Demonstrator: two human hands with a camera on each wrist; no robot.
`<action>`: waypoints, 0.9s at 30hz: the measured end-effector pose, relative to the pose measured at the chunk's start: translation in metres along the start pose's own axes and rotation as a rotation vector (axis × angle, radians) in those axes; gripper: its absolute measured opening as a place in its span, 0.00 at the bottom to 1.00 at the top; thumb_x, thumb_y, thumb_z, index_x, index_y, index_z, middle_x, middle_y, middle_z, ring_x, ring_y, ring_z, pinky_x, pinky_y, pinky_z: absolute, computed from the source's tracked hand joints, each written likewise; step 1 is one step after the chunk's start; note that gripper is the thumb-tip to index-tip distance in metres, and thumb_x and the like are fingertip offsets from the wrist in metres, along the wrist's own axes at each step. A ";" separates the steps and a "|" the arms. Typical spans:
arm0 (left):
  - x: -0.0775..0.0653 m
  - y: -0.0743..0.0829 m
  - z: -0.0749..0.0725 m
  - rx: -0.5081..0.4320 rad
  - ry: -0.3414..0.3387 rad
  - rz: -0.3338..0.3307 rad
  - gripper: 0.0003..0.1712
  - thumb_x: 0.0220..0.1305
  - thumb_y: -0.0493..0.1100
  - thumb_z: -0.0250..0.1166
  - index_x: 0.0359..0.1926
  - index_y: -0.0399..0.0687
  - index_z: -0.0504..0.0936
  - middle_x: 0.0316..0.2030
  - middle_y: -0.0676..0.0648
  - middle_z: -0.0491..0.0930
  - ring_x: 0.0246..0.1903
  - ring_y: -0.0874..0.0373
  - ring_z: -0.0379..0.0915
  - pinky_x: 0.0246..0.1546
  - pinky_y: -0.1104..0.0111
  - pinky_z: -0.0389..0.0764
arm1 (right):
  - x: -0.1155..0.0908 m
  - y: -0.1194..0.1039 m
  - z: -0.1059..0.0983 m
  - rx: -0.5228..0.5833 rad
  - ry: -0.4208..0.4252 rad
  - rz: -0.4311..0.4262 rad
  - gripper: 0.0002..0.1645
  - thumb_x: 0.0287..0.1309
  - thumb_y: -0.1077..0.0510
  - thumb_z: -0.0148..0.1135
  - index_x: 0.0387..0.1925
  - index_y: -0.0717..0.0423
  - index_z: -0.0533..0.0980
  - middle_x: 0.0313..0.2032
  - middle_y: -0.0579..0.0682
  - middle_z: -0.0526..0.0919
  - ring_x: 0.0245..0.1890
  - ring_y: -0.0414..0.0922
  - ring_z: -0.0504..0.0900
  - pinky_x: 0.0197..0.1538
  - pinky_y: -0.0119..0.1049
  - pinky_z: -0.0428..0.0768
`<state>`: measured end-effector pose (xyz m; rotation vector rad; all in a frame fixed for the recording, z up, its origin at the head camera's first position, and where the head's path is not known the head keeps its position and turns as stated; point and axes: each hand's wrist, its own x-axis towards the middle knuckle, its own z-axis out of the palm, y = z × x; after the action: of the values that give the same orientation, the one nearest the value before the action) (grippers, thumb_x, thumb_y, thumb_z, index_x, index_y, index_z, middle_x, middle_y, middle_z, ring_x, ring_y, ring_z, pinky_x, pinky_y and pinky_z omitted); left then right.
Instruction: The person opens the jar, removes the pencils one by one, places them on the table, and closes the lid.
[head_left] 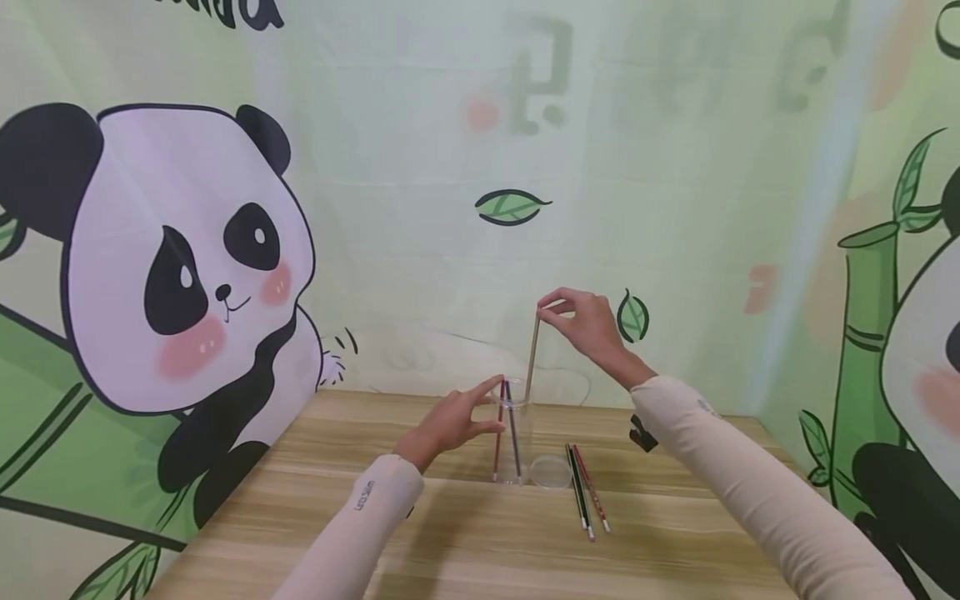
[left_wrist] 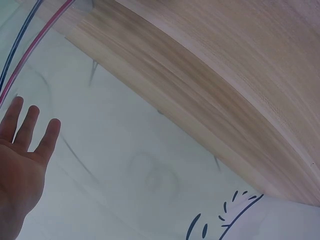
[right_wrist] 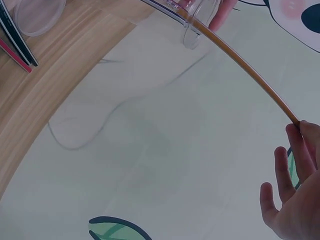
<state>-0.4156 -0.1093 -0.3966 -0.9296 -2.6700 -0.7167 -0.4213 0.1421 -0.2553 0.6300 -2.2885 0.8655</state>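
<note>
Between thumb and fingertips, my right hand [head_left: 588, 327] pinches the top of a golden-brown pencil [head_left: 533, 350]. This pencil slants down, its lower end at the mouth of a clear plastic cylinder [head_left: 525, 442] standing upright on the table. Inside the cylinder lean a red pencil [head_left: 498, 437] and a dark blue one [head_left: 513, 433]. My left hand [head_left: 450, 418] is at the cylinder's left side, index fingertip by the rim and thumb against the wall. In the left wrist view, three fingers [left_wrist: 45, 137] of it are straight and spread.
A round clear lid [head_left: 551, 472] lies right of the cylinder on the wooden table [head_left: 480, 533]. Several pencils, dark green [head_left: 578, 487] and red [head_left: 592, 492], lie beside it. A small black object [head_left: 642, 433] is near the right sleeve. A panda-printed cloth [head_left: 420, 250] hangs behind.
</note>
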 end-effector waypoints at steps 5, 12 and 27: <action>0.001 0.000 0.000 -0.005 -0.006 -0.013 0.48 0.67 0.54 0.72 0.82 0.58 0.58 0.62 0.41 0.81 0.43 0.46 0.88 0.63 0.48 0.77 | 0.003 -0.002 -0.006 0.003 0.014 0.010 0.12 0.66 0.55 0.72 0.47 0.57 0.86 0.44 0.55 0.91 0.46 0.53 0.90 0.42 0.48 0.85; 0.000 0.000 -0.001 -0.003 -0.005 0.001 0.48 0.68 0.54 0.72 0.81 0.54 0.59 0.62 0.39 0.81 0.41 0.45 0.88 0.63 0.47 0.77 | 0.010 0.000 -0.015 0.013 0.071 -0.013 0.11 0.66 0.56 0.72 0.46 0.58 0.86 0.43 0.56 0.91 0.46 0.54 0.90 0.45 0.49 0.86; 0.001 -0.001 0.001 -0.005 -0.009 0.001 0.49 0.67 0.54 0.72 0.82 0.54 0.58 0.62 0.39 0.81 0.30 0.53 0.87 0.63 0.46 0.77 | 0.015 0.005 -0.035 0.011 0.124 -0.002 0.11 0.64 0.58 0.73 0.46 0.59 0.87 0.40 0.56 0.91 0.43 0.54 0.90 0.42 0.44 0.81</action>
<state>-0.4169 -0.1093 -0.3974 -0.9379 -2.6764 -0.7204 -0.4219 0.1669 -0.2259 0.5675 -2.1725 0.8921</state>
